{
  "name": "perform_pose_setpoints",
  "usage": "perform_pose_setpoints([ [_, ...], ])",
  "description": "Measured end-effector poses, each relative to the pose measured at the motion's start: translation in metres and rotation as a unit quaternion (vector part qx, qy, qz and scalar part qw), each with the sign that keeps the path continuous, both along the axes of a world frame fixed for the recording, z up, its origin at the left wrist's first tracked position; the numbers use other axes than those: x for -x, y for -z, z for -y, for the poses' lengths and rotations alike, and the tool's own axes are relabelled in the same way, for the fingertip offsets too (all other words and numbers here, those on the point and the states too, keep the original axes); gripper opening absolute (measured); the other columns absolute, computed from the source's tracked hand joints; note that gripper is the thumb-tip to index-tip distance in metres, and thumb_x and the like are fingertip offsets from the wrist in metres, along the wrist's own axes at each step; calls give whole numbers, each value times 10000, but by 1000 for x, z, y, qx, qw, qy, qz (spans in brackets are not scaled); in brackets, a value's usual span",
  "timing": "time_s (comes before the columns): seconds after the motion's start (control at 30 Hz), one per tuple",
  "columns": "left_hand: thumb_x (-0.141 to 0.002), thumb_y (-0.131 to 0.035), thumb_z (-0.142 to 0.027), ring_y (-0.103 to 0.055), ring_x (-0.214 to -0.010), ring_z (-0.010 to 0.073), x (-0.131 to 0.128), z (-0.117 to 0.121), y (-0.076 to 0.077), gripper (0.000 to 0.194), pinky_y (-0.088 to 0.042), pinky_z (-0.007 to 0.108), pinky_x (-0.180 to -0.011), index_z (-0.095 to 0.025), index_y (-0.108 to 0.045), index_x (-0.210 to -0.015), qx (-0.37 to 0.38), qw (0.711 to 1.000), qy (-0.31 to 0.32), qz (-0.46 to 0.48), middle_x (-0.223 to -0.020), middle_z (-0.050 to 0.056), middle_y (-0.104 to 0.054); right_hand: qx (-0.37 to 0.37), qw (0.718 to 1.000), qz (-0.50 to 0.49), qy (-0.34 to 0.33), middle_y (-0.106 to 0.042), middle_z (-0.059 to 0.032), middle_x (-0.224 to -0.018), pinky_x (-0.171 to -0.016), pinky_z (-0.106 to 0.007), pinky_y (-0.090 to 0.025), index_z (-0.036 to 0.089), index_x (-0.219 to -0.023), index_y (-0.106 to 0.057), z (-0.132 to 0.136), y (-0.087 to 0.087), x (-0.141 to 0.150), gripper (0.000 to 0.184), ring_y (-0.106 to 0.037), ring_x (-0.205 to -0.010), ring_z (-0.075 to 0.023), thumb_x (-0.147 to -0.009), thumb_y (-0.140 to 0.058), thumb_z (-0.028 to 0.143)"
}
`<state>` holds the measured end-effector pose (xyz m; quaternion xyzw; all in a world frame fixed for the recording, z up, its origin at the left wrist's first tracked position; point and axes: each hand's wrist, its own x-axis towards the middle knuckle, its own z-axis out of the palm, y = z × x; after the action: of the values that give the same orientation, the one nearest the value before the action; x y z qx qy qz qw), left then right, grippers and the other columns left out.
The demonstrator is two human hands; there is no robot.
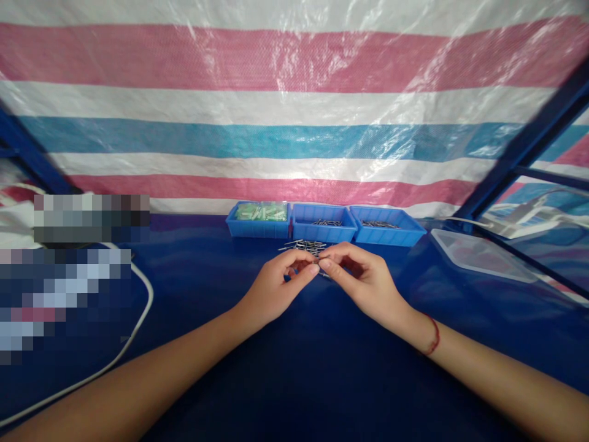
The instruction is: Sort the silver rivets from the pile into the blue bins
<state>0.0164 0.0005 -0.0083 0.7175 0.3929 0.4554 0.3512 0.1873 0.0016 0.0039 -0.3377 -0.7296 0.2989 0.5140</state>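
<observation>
My left hand (pixel 285 276) and my right hand (pixel 361 273) meet fingertip to fingertip over the blue table. Both are closed in a pinch on something small between them, too hidden by the fingers to make out. Just behind the fingertips lies a loose pile of thin metal pieces (pixel 304 246), dark and silvery, like pins or small rods. A red string bracelet (pixel 435 336) circles my right wrist.
Three blue bins stand at the back: the left bin (pixel 257 229) holds pale green pieces, the middle bin (pixel 322 233) and right bin (pixel 391 236) thin metal pieces. A clear plastic lid (pixel 483 255) lies right. A white cable (pixel 148 294) runs along the left. Striped sheeting (pixel 294 141) hangs behind.
</observation>
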Motion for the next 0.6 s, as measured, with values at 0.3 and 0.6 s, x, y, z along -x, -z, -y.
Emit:
perform_pose_setpoints([
  [0.3,-816,-593,-276,-597,-801,139,3,1,2,116,-462,259,-721,-181,-590,-883,-25,998,-42,29,-883,20,-624,-1,999,32,27,-616,-19,-742,-574,-261,-450,185,-858,-650,-6,3,-1,126,-553,-628,-127,-811,-617,297],
  [0.6,-873,-516,-312,-565,-724,139,6,6,-8,187,-449,278,-693,-175,-551,-996,-98,987,-62,-110,-823,11,-616,46,997,65,1,-630,-17,-715,-615,-256,-429,172,-770,-655,-12,4,-3,209,-553,-657,-133,-842,-560,344],
])
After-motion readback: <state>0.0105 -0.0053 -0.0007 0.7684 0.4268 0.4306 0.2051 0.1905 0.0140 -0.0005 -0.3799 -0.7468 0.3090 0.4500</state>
